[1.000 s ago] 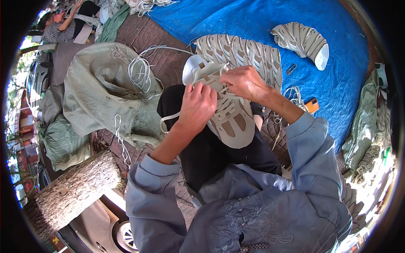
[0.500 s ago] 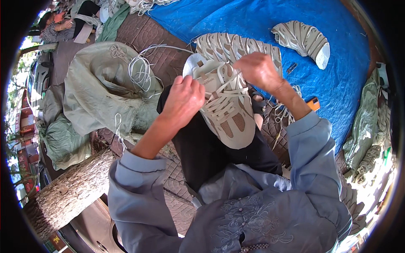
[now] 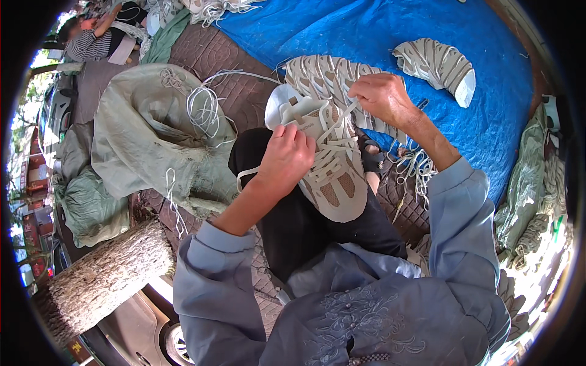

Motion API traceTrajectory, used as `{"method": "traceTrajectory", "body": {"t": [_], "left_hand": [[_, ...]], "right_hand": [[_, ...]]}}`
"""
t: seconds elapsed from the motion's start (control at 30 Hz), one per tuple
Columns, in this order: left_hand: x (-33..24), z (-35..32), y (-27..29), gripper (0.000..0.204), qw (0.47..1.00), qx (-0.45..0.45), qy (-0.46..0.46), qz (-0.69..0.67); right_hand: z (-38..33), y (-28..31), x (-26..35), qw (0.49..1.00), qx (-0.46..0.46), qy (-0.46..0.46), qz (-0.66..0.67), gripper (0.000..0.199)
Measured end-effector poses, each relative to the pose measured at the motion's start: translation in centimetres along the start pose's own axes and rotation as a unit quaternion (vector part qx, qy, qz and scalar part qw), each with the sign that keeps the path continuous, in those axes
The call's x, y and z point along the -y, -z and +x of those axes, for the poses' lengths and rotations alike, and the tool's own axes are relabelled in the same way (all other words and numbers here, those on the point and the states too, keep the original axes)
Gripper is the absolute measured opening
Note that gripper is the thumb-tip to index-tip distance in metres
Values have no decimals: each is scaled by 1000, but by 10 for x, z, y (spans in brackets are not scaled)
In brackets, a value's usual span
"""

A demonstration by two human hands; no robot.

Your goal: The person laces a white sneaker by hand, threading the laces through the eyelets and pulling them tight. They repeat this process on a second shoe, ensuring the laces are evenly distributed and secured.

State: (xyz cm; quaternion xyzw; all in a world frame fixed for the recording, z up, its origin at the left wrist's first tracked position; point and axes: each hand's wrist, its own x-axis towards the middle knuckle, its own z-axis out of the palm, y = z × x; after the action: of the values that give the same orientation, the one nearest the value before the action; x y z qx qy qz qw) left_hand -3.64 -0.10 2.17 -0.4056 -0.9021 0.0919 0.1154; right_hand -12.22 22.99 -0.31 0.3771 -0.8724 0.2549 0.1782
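Resting on the person's lap, the beige shoe upper (image 3: 329,177) is pinned by the left hand (image 3: 287,155), while the right hand (image 3: 381,97) has lifted away, seemingly pinching a white lace (image 3: 339,119) and drawing it taut.

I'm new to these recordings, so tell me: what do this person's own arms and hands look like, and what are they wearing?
Both hands, left hand and right hand, are bare, without gloves. The arms wear long, loose, grey-blue sleeves with plain cuffs ending partway up the forearms. The same garment's front shows tonal floral embroidery.
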Motion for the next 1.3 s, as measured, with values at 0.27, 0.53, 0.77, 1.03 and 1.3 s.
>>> {"method": "traceTrajectory", "body": {"t": [0.27,0.53,0.77,1.03,1.3], "left_hand": [[86,-86,31,9,986,-21,150,67],[165,-247,102,4,884,-65,450,109],[127,-281,59,2,870,-41,490,15],[106,-263,20,1,865,-1,498,-62],[103,-271,22,2,837,-27,539,-91]], "right_hand": [[13,12,-3,996,-45,66,-39,13],[51,25,24,988,-38,135,-58,17],[40,20,26,996,-12,87,11,20],[-43,-16,84,986,43,-66,148,17],[-24,-11,55,890,73,-205,401,9]]}}
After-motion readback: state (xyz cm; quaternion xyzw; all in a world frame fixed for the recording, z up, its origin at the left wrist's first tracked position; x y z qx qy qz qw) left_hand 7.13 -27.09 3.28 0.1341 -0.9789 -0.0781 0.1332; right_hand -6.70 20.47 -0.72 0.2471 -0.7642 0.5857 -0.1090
